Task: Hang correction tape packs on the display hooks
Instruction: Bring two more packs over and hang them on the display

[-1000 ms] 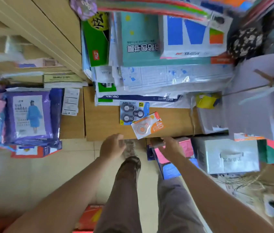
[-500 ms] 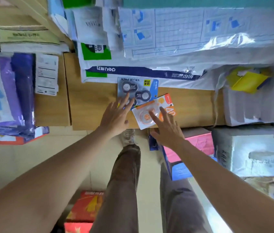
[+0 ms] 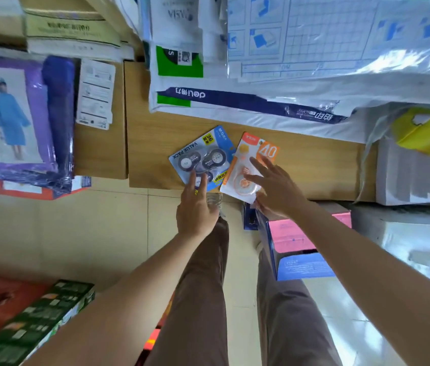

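Leaning over a wooden counter (image 3: 155, 154) with both arms stretched toward its front edge.

Touching the blue correction tape pack (image 3: 203, 157) with the left hand (image 3: 195, 210): fingers straight and close together, the tips resting on the pack's near corner, curling round nothing.

Spreading the right hand (image 3: 280, 191) flat over the orange correction tape pack (image 3: 248, 151): fingers and thumb straight and splayed on top of the card, pressing rather than gripping.

Seeing the two packs side by side near the middle of the front edge, both turned at an angle, edges touching or slightly overlapping, blue to the left, orange to the right, the orange one's near corner sticking out past the front edge. Seeing neither pack on a hook.

Noting along the counter's back edge a heap of white wrapped paper reams (image 3: 235, 101), and beyond its right edge a yellow bag (image 3: 425, 133).

Noting left of the counter a purple raincoat pack (image 3: 10, 114), and below the front edge, on the tiled floor (image 3: 89, 233), a pink box (image 3: 301, 233) just under the right wrist.
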